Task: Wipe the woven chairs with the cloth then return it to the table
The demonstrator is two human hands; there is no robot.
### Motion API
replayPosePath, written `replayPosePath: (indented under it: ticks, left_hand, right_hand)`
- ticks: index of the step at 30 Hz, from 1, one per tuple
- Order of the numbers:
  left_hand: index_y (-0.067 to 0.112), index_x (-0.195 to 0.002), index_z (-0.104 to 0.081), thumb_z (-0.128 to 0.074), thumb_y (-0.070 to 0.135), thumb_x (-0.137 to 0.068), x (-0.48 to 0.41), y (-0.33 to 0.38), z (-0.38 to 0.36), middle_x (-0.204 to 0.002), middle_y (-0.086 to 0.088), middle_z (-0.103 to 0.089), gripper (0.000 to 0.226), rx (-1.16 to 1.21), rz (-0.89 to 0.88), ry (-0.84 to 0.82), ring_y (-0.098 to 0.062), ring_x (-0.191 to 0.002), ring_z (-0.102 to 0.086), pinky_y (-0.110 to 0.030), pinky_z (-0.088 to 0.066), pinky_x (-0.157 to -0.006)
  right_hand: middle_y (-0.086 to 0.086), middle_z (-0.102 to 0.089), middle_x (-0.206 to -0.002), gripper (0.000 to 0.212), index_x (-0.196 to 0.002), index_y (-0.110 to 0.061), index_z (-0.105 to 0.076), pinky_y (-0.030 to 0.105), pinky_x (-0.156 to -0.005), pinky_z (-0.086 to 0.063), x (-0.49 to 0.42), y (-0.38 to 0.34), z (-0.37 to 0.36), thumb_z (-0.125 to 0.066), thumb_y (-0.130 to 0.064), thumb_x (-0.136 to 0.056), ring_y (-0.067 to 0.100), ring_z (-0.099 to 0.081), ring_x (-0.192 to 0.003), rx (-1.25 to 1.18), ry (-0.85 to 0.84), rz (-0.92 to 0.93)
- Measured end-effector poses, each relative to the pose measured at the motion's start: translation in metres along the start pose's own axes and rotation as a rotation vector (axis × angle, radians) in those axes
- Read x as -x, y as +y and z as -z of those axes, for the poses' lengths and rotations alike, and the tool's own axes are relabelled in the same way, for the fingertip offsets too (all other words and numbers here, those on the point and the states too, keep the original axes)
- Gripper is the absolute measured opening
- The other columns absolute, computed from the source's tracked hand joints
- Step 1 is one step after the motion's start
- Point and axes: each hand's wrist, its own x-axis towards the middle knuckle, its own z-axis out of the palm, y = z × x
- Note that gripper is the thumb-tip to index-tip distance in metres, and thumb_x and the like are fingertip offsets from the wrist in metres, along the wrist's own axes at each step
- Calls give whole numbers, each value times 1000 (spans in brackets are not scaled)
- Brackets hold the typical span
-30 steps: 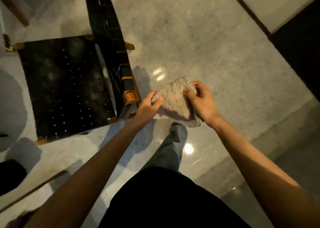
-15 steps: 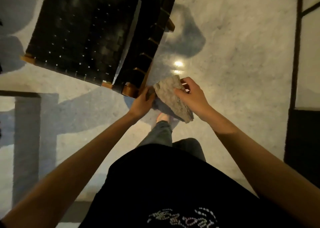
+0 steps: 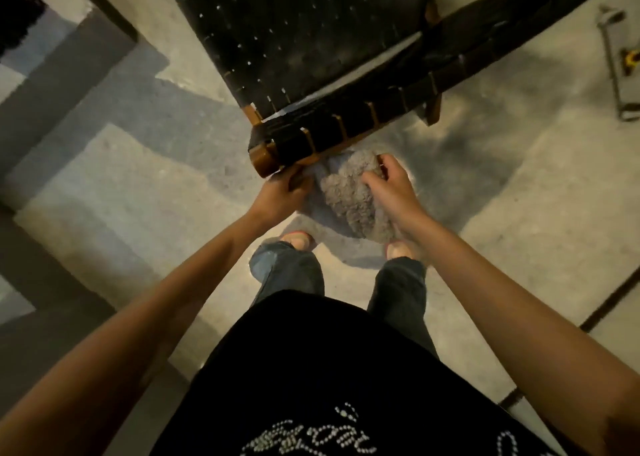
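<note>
While both hands hold the cloth (image 3: 346, 202) bunched just below the back rail of the woven chair (image 3: 304, 40), the head view shows the left grip (image 3: 281, 194) clasping the cloth's left edge, just beside the rail's wooden corner, and the right grip (image 3: 389, 187) pinching its upper fold. The step appears to be shaping a wiping pad; loose corners are best tucked inward so none snags the weave. A metal tool (image 3: 616, 57) lies on the floor (image 3: 519, 196), well apart. No counter is visible.
</note>
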Motion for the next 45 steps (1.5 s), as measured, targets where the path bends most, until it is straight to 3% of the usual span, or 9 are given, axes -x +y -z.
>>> replayPosePath:
  ticks: [6,9,12,19,25,31,36,40,45]
  left_hand:
    - [-3,-118,-55,-50,20,-97,41,7,-61,-105,-23,-61,31,262,140,308,-25,-90,-55,-39,-47,-83]
    - [3,-118,-56,-53,26,-96,57,3,-94,-106,-13,-62,32,369,204,440,-21,-93,-59,-31,-51,-83]
    - [16,-108,-52,-58,33,-93,65,-12,-117,-92,7,-57,24,548,283,551,-1,-80,-55,-7,-48,-60]
    - [22,-97,-55,-61,30,-91,33,-63,-120,-85,8,-58,13,751,294,685,-4,-75,-57,-9,-46,-54]
    - [14,-103,-57,-61,28,-91,-22,-106,-121,-85,6,-59,18,865,266,803,-3,-74,-56,-8,-48,-55]
    - [12,-128,-49,-51,23,-97,-91,-144,-144,-109,2,-54,33,807,145,876,-5,-91,-53,-9,-49,-64]
    - [16,-138,-42,-48,20,-99,-150,-174,-161,-119,4,-49,40,753,-7,923,-3,-96,-50,-5,-45,-71]
    - [19,-149,-24,-46,25,-100,-182,-189,-166,-152,-3,-30,54,723,-71,972,-19,-135,-35,-29,-33,-108]
    - [27,-150,-18,-45,26,-100,-183,-180,-161,-156,1,-21,57,632,-210,1148,-19,-142,-24,-43,-27,-115]
  right_hand:
    - [-5,-60,-106,20,-114,-22,-53,23,-79,-46,-6,14,32,-53,-19,-94,6,-56,-95,158,-241,75]
    - [-17,-59,-98,18,-110,-29,-54,15,-71,-45,-3,28,40,-54,-20,-94,-4,-55,-90,152,-308,97]
    - [-23,-57,-93,15,-101,-36,-53,11,-63,-42,-2,45,39,-55,-23,-94,-7,-54,-85,152,-345,95]
    - [-6,-59,-122,33,-128,-27,-49,30,-91,-49,-36,77,7,-54,-26,-95,11,-56,-111,102,-287,127]
    - [0,-57,-127,32,-127,-30,-49,39,-92,-51,-91,100,-35,-53,-35,-96,14,-57,-111,2,-263,139]
    - [-20,-67,-96,12,-104,-41,-53,26,-77,-56,-158,143,-60,-52,-31,-97,-2,-65,-90,-85,-298,318]
    - [-14,-62,-108,23,-119,-33,-49,22,-73,-54,-217,174,-77,-53,-34,-96,-2,-62,-94,-120,-284,470]
    - [-5,-58,-118,26,-124,-30,-46,19,-71,-52,-245,186,-84,-51,-31,-98,4,-59,-102,-176,-244,641]
    - [-2,-56,-120,25,-120,-29,-44,33,-87,-53,-245,183,-74,-52,-26,-97,8,-56,-107,-323,-130,842]
